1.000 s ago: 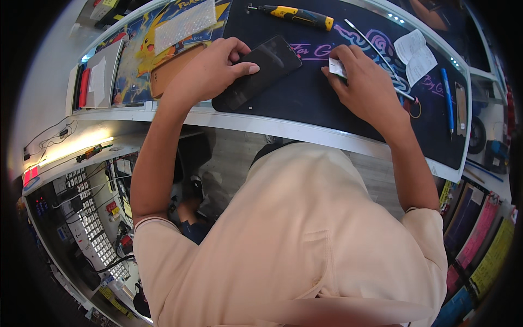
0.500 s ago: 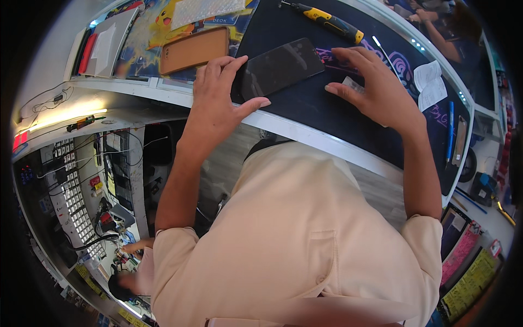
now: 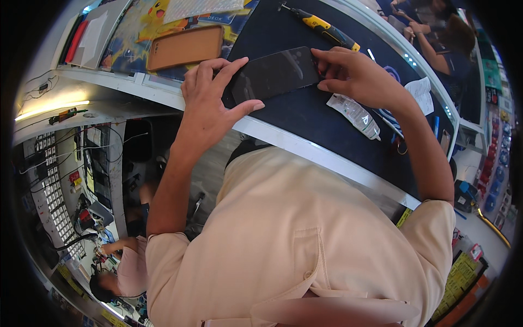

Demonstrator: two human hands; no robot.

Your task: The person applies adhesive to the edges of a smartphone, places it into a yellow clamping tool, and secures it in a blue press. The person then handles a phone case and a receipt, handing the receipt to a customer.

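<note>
A black smartphone (image 3: 277, 72) lies slantwise on the dark mat, with faint reflections across its surface. My left hand (image 3: 210, 101) is at its left end, fingers spread, the index fingertip at the upper corner and the thumb by the lower edge. At the other end, my right hand (image 3: 362, 79) has its index finger and thumb against the phone's right edge, the remaining fingers curled. Below the right hand rests a clear tube-like packet (image 3: 355, 115). An empty brown phone case (image 3: 185, 49) sits beyond my left hand.
A yellow and black pen-shaped tool (image 3: 327, 30) lies at the mat's far side. Crumpled white paper (image 3: 419, 97) is right of my right wrist. Bubble wrap (image 3: 201, 6) lies at the back. People work at the lower left and upper right. The counter's white edge (image 3: 289, 144) runs before me.
My right hand has moved in to the phone's right end, uncovering more of the clear packet. My left hand stays at the phone's left end. The whole view has shifted slightly.
</note>
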